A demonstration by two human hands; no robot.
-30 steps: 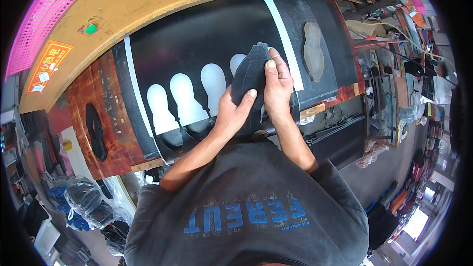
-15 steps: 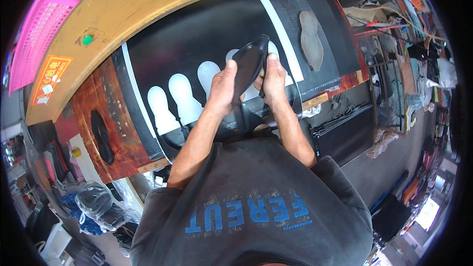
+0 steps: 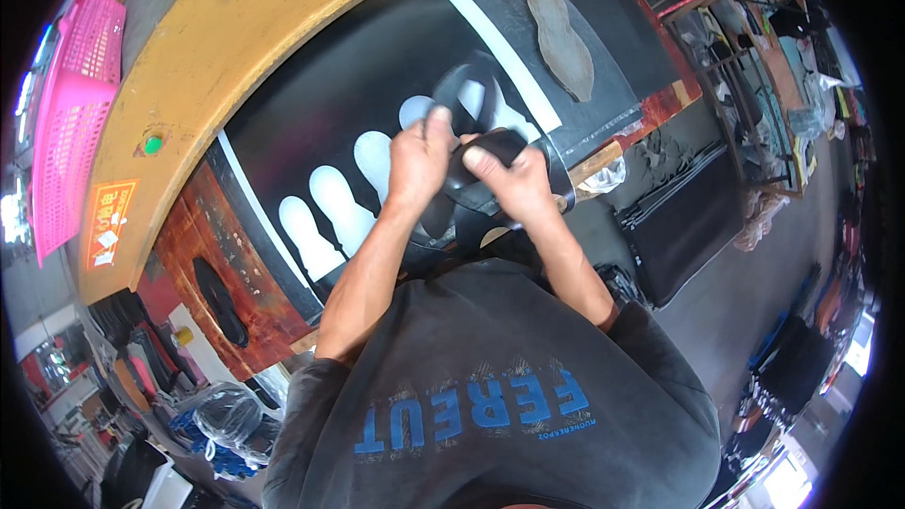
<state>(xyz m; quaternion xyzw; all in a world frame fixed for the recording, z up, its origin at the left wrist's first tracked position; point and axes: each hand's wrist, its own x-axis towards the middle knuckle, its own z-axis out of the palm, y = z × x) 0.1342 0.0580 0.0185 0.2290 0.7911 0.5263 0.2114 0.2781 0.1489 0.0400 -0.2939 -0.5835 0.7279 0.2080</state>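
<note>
My left hand (image 3: pixel 421 155) pinches the edge of a dark, loop-like piece (image 3: pixel 454 85), blurred by motion; white shows through its opening. My right hand (image 3: pixel 517 179) is closed with its thumb pressed on a black, smooth, curved piece (image 3: pixel 498 147) close beside the left fingers. Whether both are one item I cannot tell. Under and around my hands lies a wide black sheet (image 3: pixel 320 85). Along its near side runs a row of white sole-shaped areas, among them one (image 3: pixel 337 203) left of my left forearm.
A grey-brown sole-shaped template (image 3: pixel 560 42) lies at the far right of the work surface, and a black sole-shaped piece (image 3: pixel 219 302) on the worn reddish board (image 3: pixel 250 269) at left. A yellow machine beam (image 3: pixel 236 33) arches over the far side. Pink baskets (image 3: pixel 80 123) stand beyond it.
The black piece was held up lengthwise between both hands; now it is lower, turned and blurred. My right hand has come down with its thumb across the piece. The view has swung.
</note>
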